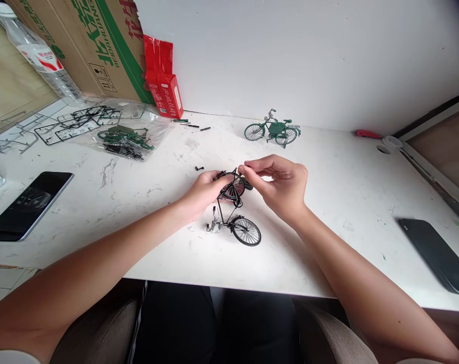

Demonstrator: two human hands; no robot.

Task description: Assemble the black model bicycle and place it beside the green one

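Note:
Between my hands is a black model bicycle with silver handlebars, its front wheel pointing toward me over the table. My left hand grips it at the rear wheel, thumb lying across the spokes. At the far side of that wheel, my right hand pinches with thumb and forefinger close to the rear end of the bike. Whatever sits in that pinch is too small to make out. A small black part lies on the table just beyond my left hand.
A finished-looking green model bicycle stands at the back. Plastic bags of green parts and black sprues lie left, near thin tools, a red box and a bottle. Phones lie left and right.

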